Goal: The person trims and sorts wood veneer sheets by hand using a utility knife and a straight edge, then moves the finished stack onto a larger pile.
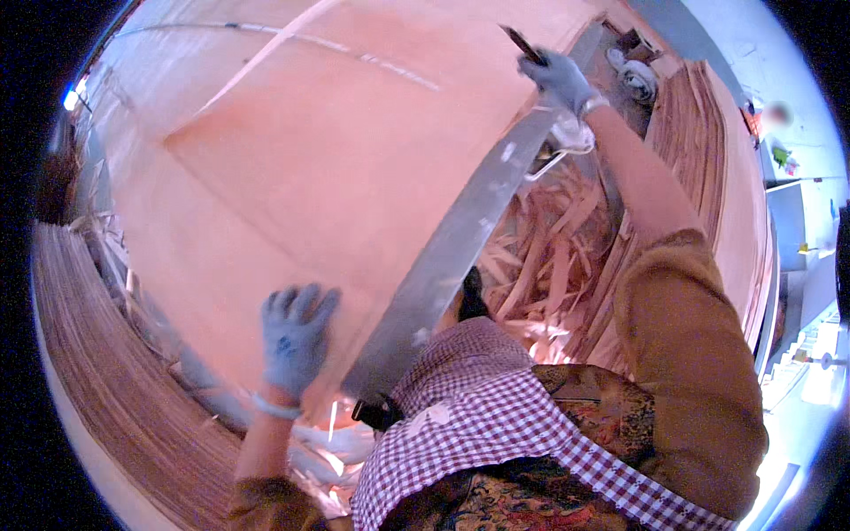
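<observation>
A large sheet of pale reddish wood veneer (310,195) lies over the table, whose grey edge strip (443,243) runs diagonally along its right side. My left hand (297,343), in a light grey glove, rests flat on the near part of the sheet with fingers stretched out. At the far right, my gloved right hand (565,81) is closed around a dark, narrow, pointed tool that looks like a knife (522,44). The tool's tip points left over the sheet. A narrow pale veneer strip (270,49) lies across the far part of the sheet.
Stacked veneer sheets stand at the left (133,380), with another veneer stack (699,150) beyond my right arm. Torn veneer scraps (553,257) fill the gap right of the table edge. A whitish roll (636,81) sits near my right hand.
</observation>
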`<action>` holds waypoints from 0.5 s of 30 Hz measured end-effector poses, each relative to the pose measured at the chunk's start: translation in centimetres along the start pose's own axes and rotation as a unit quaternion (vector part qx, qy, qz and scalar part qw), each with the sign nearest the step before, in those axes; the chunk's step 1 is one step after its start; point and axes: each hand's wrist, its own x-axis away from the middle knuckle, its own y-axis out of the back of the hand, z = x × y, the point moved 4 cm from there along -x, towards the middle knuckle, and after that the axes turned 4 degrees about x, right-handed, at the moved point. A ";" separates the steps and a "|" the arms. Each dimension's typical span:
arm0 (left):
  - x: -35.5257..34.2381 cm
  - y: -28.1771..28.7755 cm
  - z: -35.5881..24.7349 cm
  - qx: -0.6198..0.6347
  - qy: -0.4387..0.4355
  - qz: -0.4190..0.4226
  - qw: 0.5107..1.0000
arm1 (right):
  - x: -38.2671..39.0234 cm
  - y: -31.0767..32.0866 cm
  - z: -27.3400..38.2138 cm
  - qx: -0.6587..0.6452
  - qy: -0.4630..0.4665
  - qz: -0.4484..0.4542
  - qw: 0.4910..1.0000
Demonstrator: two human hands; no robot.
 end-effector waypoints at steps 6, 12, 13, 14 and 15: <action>-0.1 -0.3 -1.1 0.041 0.131 0.042 0.990 | 10.4 2.6 -20.4 -0.123 -0.277 -0.069 0.950; 0.1 -3.4 -2.1 0.062 0.206 -0.019 0.976 | 12.1 -0.5 -30.9 -0.250 -0.321 -0.062 0.911; 0.3 -3.7 -2.0 0.023 0.182 -0.016 0.983 | 11.7 -0.8 -30.5 -0.270 -0.328 -0.068 0.903; 0.4 -4.0 -2.0 -0.017 0.157 -0.014 0.987 | 11.4 -1.0 -29.9 -0.291 -0.335 -0.073 0.893; 0.0 -3.9 -2.1 -0.015 0.158 -0.007 0.987 | 11.6 -1.0 -29.8 -0.310 -0.344 -0.083 0.883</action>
